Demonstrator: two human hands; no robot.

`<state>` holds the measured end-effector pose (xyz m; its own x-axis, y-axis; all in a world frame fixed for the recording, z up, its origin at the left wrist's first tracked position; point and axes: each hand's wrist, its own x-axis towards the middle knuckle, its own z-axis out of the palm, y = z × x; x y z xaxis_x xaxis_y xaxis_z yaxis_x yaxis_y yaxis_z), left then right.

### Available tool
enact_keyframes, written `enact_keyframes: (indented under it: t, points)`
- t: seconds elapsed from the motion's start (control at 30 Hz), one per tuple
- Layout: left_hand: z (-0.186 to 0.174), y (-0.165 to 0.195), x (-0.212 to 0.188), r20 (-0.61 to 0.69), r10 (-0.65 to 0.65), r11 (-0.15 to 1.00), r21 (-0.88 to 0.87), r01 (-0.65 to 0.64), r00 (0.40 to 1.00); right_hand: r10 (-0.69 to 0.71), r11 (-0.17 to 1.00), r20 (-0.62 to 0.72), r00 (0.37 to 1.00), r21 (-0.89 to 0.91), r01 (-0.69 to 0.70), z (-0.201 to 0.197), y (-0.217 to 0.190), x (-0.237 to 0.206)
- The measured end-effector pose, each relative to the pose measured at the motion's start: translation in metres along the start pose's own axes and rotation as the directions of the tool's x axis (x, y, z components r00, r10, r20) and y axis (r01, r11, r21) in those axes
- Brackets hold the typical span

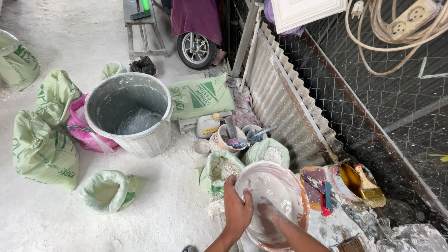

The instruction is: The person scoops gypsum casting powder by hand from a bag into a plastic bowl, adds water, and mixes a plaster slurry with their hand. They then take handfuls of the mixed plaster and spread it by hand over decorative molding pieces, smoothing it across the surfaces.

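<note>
Down at my knees sits the mixing bowl [275, 186], round and smeared white with wet plaster, and both my hands are on it. My left hand [236, 205] grips the near-left rim, fingers curled over the edge and closed on it. My right hand [269, 211] is down inside the bowl, coated in the white mix; its fingers are sunk in the paste, so I cannot tell how far open it is or whether it has hold of anything. The bowl lies straight ahead of me, its centre a little right of my left hand, and the right hand is the one nearer the middle.

Just beyond the bowl stand two open sacks of white powder [223, 167]. Further left I count one big grey bucket [128, 112] with a little water in its bottom, and four closed or slumped green bags [42, 151] around it. To the right, beside the bowl, one small pot holds a yellow-bristled brush [368, 186], with scrapers [317, 182] lying between.
</note>
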<state>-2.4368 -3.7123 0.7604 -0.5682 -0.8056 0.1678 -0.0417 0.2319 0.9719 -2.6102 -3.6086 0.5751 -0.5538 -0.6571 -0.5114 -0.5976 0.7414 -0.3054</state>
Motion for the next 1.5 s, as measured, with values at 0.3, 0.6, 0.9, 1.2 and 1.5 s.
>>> enact_keyframes:
  t: [0.3,0.6,0.9,1.2,1.5]
  points:
    - [0.000,-0.002,-0.001,0.008,0.003,1.000,0.012,-0.003,1.000,-0.097,0.979,-0.004,0.995,0.177,0.096,0.008,-0.021,0.013]
    - [-0.001,0.003,-0.001,0.027,-0.027,1.000,0.009,0.026,0.999,-0.034,0.999,0.033,0.999,0.038,0.032,0.020,0.008,-0.018]
    - [-0.005,0.003,-0.002,0.018,-0.008,1.000,-0.002,0.008,1.000,0.049,0.996,-0.024,0.999,-0.074,-0.051,-0.010,0.032,-0.007]
    - [-0.004,0.003,-0.002,-0.003,-0.018,1.000,-0.002,0.018,1.000,0.021,0.998,0.029,0.999,-0.061,-0.019,0.014,0.041,-0.009]
    - [-0.005,0.005,-0.002,0.011,-0.012,1.000,-0.005,0.012,1.000,0.015,0.997,0.033,0.999,-0.080,-0.012,0.015,0.045,-0.008]
